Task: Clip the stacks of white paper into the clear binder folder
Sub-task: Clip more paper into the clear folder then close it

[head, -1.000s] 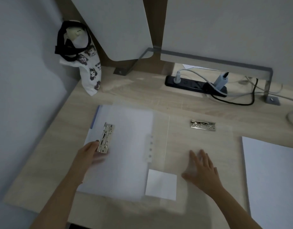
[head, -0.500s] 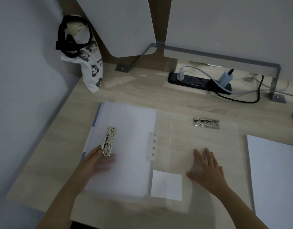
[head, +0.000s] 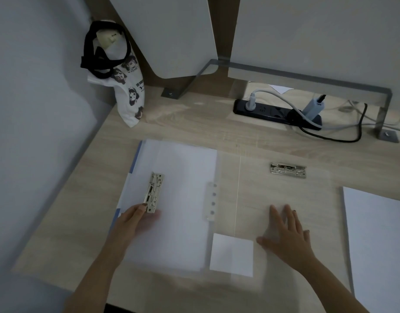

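The clear binder folder [head: 284, 195] lies open and flat on the desk. A stack of white paper [head: 178, 199] sits on its left half under a silver lever clip [head: 155, 192]. My left hand [head: 136, 220] rests on that stack, its fingertips touching the clip's near end. The right half is bare, with a second silver clip [head: 287, 170] at its far edge. My right hand [head: 287, 233] presses flat on the right half, fingers spread. Another stack of white paper [head: 379, 240] lies at the right edge. A small white label [head: 231, 254] sits in the folder's front pocket.
A printed tote bag [head: 124, 86] leans in the back left corner against the wall. A black power strip [head: 275, 112] with plugs and cables [head: 343, 136] lies along the back. Two white panels stand behind on a metal bracket [head: 307, 82].
My view has shifted a little, so the scene sits slightly right and lower. My left hand's fingers slid slightly on the paper by the clip. My right hand stays flat on the folder.
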Action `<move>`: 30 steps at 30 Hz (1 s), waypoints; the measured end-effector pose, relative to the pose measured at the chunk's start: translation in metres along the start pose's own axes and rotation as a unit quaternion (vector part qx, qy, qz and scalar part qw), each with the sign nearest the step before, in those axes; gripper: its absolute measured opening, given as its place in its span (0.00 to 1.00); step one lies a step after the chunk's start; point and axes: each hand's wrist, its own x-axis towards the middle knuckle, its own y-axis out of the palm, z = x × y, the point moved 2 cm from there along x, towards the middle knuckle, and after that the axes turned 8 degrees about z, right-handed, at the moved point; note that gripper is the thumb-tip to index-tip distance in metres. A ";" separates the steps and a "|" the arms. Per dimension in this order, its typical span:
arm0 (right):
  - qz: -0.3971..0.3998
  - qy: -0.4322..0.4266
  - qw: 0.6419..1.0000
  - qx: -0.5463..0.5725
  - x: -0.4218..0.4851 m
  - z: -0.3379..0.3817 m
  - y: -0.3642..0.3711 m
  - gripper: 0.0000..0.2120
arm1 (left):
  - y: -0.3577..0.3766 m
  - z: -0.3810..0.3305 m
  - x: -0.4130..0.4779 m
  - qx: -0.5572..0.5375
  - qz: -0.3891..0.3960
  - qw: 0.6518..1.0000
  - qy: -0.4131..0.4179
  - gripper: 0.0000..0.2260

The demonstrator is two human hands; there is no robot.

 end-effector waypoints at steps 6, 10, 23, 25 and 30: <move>0.004 -0.001 1.000 -0.003 0.001 -0.002 0.001 0.44 | -0.010 -0.008 0.004 0.064 0.002 0.998 -0.005 0.09; 0.003 0.001 1.000 -0.004 0.002 -0.003 0.001 0.45 | -0.004 -0.013 0.001 0.114 0.001 0.993 -0.010 0.08; 0.003 -0.007 1.000 -0.010 0.001 -0.009 0.000 0.44 | 0.030 -0.083 0.069 0.133 -0.045 0.989 -0.040 0.22; 0.004 -0.011 1.000 -0.005 0.000 -0.009 0.000 0.44 | 0.032 -0.090 0.082 0.202 -0.088 0.975 -0.008 0.23; -0.004 -0.016 1.000 0.007 0.001 -0.010 -0.001 0.42 | 0.035 -0.085 0.095 0.277 -0.157 0.948 0.008 0.18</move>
